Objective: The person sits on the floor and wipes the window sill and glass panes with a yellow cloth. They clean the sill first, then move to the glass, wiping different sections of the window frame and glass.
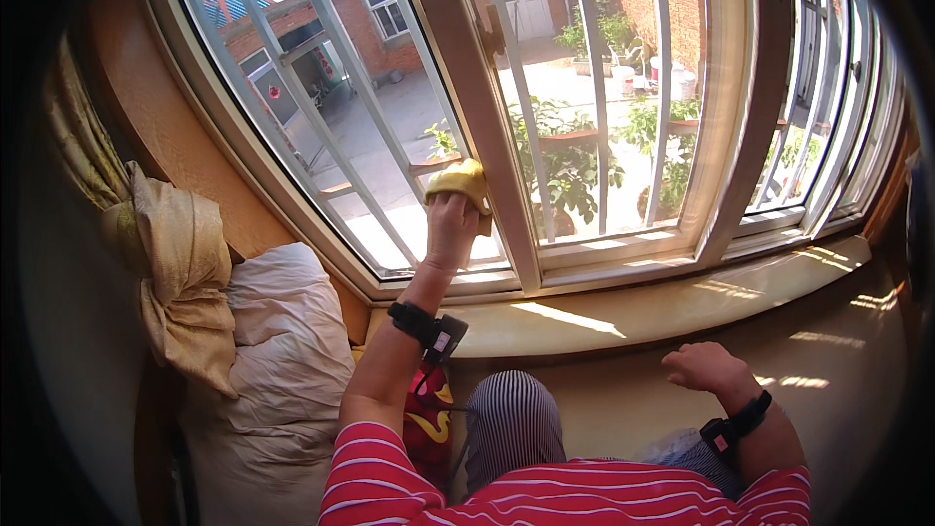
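My left hand (pixel 451 223) presses a folded yellow cloth (pixel 459 184) to the lower right part of the left window pane (pixel 343 124), beside the upright window frame (pixel 486 124). The fingers bend over the cloth, and part of it is hidden behind them. Over the surface below the windowsill, at the right, my right hand (pixel 705 367) hangs with its fingers loosely curled. Nothing shows in it, though its palm is turned from view. A black strap with a small device is on each of my wrists.
A pale windowsill (pixel 679 307) runs under the panes. At the left are a tied-back gold curtain (pixel 179 256) and a rumpled white pillow (pixel 285 314). Red patterned fabric (pixel 431 416) lies by my knee. Metal bars (pixel 321 58) stand outside the glass, before a yard with plants.
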A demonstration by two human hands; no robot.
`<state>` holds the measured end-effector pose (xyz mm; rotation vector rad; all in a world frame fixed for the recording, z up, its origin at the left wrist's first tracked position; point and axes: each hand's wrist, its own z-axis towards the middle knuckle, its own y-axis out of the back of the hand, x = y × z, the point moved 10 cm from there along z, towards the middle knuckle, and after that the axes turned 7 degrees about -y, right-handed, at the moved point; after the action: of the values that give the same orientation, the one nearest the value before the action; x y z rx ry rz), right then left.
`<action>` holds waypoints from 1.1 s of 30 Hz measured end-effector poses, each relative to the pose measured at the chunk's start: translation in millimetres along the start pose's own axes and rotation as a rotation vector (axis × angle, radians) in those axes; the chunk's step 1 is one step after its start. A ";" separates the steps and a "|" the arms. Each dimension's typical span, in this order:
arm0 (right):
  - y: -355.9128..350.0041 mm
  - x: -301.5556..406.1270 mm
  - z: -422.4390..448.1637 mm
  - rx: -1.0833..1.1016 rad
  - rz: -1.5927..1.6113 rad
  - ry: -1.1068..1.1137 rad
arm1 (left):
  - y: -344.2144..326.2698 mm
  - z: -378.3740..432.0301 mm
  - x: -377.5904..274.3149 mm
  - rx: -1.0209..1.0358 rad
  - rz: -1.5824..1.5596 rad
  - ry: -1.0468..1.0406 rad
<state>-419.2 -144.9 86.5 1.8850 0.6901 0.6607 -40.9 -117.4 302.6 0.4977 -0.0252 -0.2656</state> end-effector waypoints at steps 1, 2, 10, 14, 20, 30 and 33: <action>-0.7 -1.8 -1.0 0.011 -0.011 -0.005 | 12.2 2.0 -8.5 -0.042 -0.011 0.012; 0.6 -0.9 -1.8 0.003 -0.001 0.013 | 27.3 15.8 -32.2 -0.123 0.044 -0.150; 1.3 -1.2 -2.2 0.045 -0.030 0.023 | 3.2 132.6 -109.4 0.142 0.494 -0.759; 13.7 -2.5 -2.4 0.053 0.190 -0.001 | -2.5 137.4 -100.1 0.265 0.507 -0.737; 38.9 12.9 -11.2 -0.174 -0.087 0.067 | 54.0 112.8 -35.0 0.287 0.677 -0.575; 20.0 18.4 10.0 -0.117 0.043 0.118 | 140.5 55.9 99.8 0.334 0.994 -0.337; 5.9 12.4 10.4 0.064 0.030 0.036 | 161.9 39.7 141.3 0.356 1.078 -0.287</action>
<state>-402.3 -144.6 89.8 1.9498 0.7152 0.7007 131.8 -35.6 408.7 0.7265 -0.6114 0.7405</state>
